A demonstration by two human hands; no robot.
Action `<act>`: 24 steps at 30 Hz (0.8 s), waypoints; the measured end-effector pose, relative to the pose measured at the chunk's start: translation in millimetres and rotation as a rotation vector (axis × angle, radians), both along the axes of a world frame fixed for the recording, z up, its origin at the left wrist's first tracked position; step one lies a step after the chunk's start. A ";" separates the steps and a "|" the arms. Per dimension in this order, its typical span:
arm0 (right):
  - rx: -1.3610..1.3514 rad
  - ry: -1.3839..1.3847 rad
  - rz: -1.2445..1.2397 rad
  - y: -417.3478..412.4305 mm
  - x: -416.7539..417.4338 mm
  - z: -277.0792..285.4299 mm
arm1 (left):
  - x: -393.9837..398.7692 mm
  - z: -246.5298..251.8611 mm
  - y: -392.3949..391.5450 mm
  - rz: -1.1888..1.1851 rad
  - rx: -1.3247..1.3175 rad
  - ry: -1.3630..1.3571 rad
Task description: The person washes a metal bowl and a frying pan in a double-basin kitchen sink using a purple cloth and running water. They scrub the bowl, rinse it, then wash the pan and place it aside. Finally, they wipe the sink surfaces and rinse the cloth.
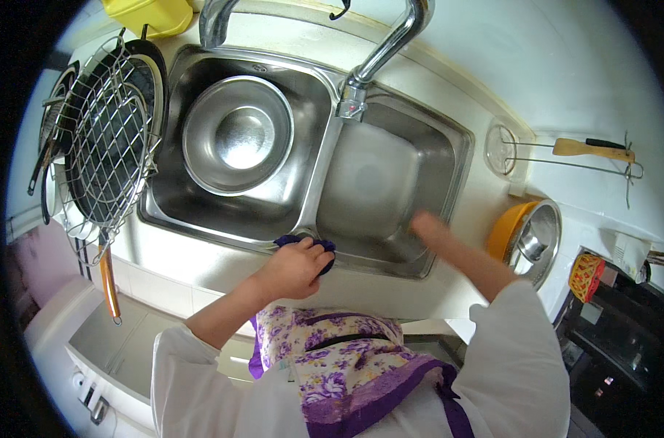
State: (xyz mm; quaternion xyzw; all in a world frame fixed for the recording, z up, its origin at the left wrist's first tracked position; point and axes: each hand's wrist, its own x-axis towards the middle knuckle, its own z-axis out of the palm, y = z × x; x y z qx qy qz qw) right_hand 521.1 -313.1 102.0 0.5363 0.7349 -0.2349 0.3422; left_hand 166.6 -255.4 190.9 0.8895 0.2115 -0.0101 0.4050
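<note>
My left hand point(297, 267) presses a bunched dark purple cloth point(326, 257) onto the front rim of a stainless-steel double sink point(314, 180), near the divider between the basins. Over the front right part of the right basin point(370, 164), my right hand point(428, 227) is blurred by motion, so its fingers cannot be made out. Cloudy water seems to cover that basin's floor. A round stainless-steel bowl point(244, 145) sits in the left basin. The chrome tap point(356, 90) points down over the back of the right basin.
At the left, a wire rack point(113, 137) leans against pans, one handle point(108, 284) jutting past the counter's front. A yellow container point(151, 16) stands at the back left. Orange and steel bowls point(510, 232) sit at the right, below a wire holder with a wooden spatula point(592, 149).
</note>
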 end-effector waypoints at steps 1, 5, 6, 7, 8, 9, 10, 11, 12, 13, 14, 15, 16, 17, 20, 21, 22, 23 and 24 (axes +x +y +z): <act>-0.034 -0.115 -0.052 26.9 13.4 12.3 | 1.9 4.5 -1.1 -0.008 -0.005 -0.002; 0.296 0.161 -0.592 33.5 38.4 2.3 | 4.9 8.9 -5.8 0.106 0.187 0.037; 0.238 0.177 -0.628 35.5 30.4 -1.5 | 1.2 5.5 -7.1 0.102 0.195 0.053; 0.173 0.189 -0.672 31.6 21.4 -5.5 | 3.2 5.7 -6.4 0.127 0.226 0.013; 0.133 0.141 -0.573 30.9 15.8 -8.1 | 6.6 6.8 -4.9 0.152 0.256 -0.026; 0.084 0.089 -0.488 20.8 9.6 -9.0 | 8.5 6.6 -6.7 0.163 0.275 -0.067; 0.034 0.037 -0.402 12.7 5.4 -11.0 | 9.3 6.2 -7.0 0.136 0.240 -0.063; -0.016 -0.015 -0.316 7.5 4.5 -15.2 | 8.3 7.6 -5.4 0.142 0.237 -0.063; 0.436 0.074 -0.259 23.6 44.8 -21.3 | 12.1 12.5 -3.2 0.139 0.231 -0.081; 0.499 0.036 -0.173 70.6 57.7 -0.3 | 13.8 13.6 -4.8 0.163 0.223 -0.072; 0.547 0.003 -0.091 96.7 58.1 24.0 | 13.6 12.5 -6.9 0.182 0.232 -0.048; 0.430 0.006 -0.176 72.6 45.2 14.2 | 11.5 12.2 -8.9 0.185 0.238 -0.036; 0.339 -0.005 -0.253 43.2 28.7 -0.4 | 12.4 14.9 -8.6 0.196 0.268 -0.068; 0.266 -0.012 -0.316 16.3 21.3 -18.7 | 15.6 17.6 -2.9 0.214 0.274 -0.089; 0.083 -0.055 0.039 -28.5 3.4 -33.7 | 7.7 22.2 -3.9 0.279 0.241 -0.092; 0.007 -0.039 -0.036 -22.0 -2.5 -24.2 | 3.3 22.2 0.7 0.305 0.245 -0.081; 0.081 -0.019 -0.069 3.2 27.7 -24.9 | 0.0 20.5 2.3 0.321 0.236 -0.080; 0.511 0.080 0.359 47.0 34.8 19.1 | -10.2 18.4 1.6 0.387 0.241 -0.039; 0.506 0.069 0.162 59.0 55.7 10.5 | -7.7 18.0 4.2 0.406 0.288 -0.016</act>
